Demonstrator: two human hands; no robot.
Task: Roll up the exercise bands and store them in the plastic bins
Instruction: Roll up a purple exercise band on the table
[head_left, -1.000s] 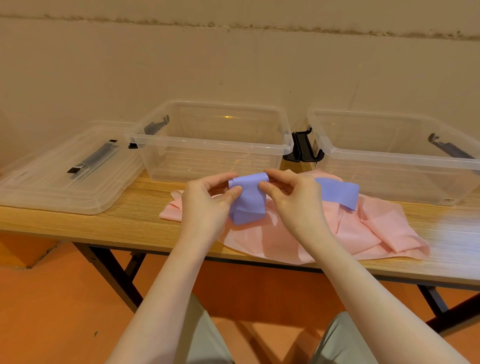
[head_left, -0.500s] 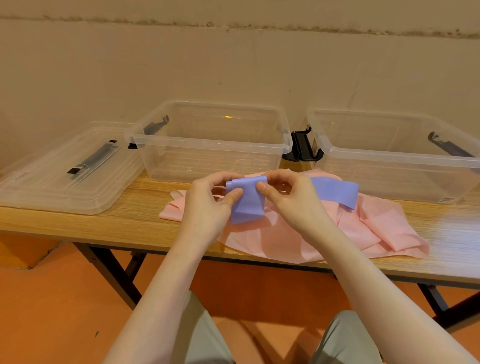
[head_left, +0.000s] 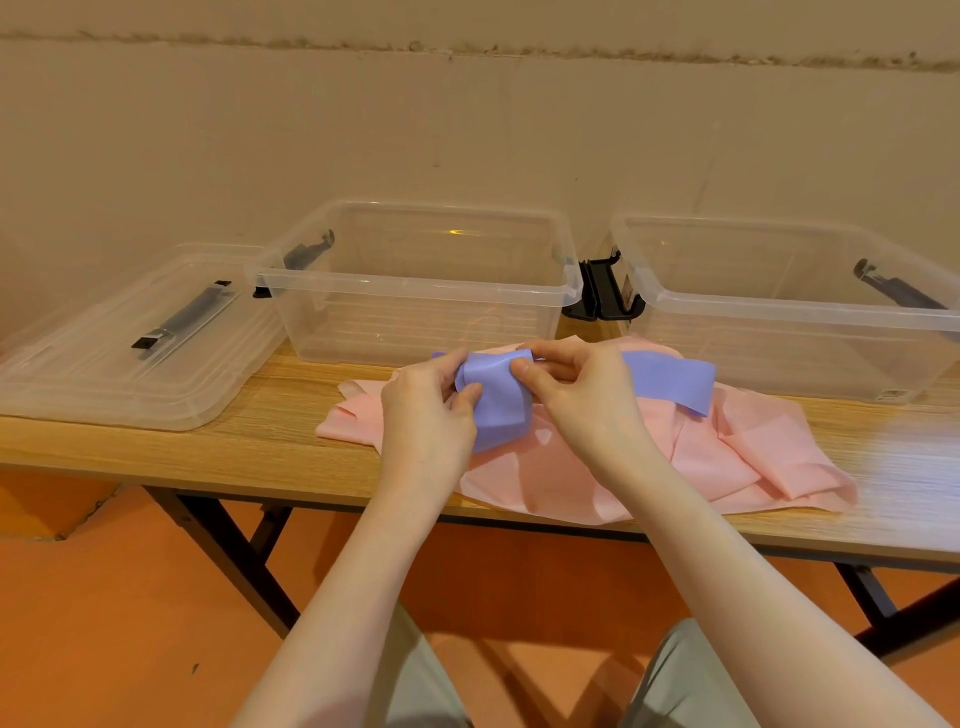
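The person is rolling the purple band (head_left: 496, 402) just above the pink bands (head_left: 691, 457), which are lying heaped on the wooden table (head_left: 208, 447). The left hand (head_left: 423, 415) and right hand (head_left: 576, 400) are both pinching the roll, thumbs in front, fingers curled behind. The loose tail is trailing right. Judgement: keeping the edges aligned and the tail lightly taut is giving a tight roll. The near bin (head_left: 415, 291) is standing open just beyond.
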